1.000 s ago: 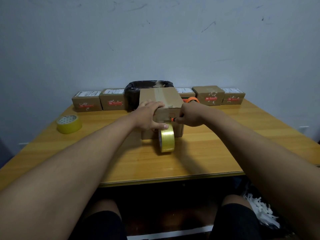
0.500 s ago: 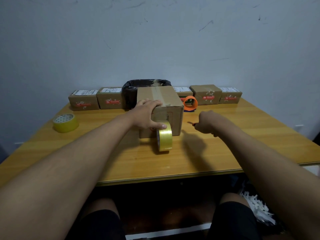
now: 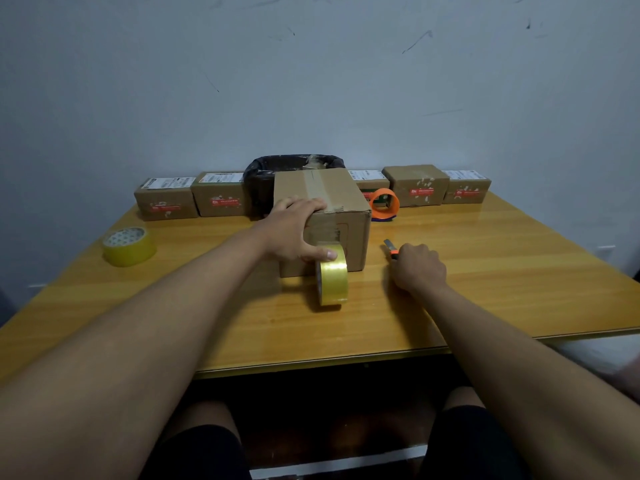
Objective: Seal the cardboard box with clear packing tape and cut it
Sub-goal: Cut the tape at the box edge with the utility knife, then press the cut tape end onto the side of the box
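Note:
The cardboard box (image 3: 349,202) stands mid-table with a strip of clear tape along its top seam and down its near face. My left hand (image 3: 294,226) rests on the box's near left top edge, thumb pressing the top of the upright tape roll (image 3: 331,277) against the near face. The roll stands on edge on the table, touching the box. My right hand (image 3: 417,266) lies on the table right of the box, closed around an orange utility knife (image 3: 391,248) whose blade points away to the left.
Several small labelled cartons (image 3: 165,199) line the far table edge. A black-lined bin (image 3: 263,178) sits behind the box. An orange tape ring (image 3: 385,204) lies right of it, a second yellow tape roll (image 3: 129,245) at far left. Wooden table edge (image 3: 311,363) runs near my knees.
My right hand has pulled the knife away from the box's near face and dropped to the table on the right. The left hand stays on box and roll.

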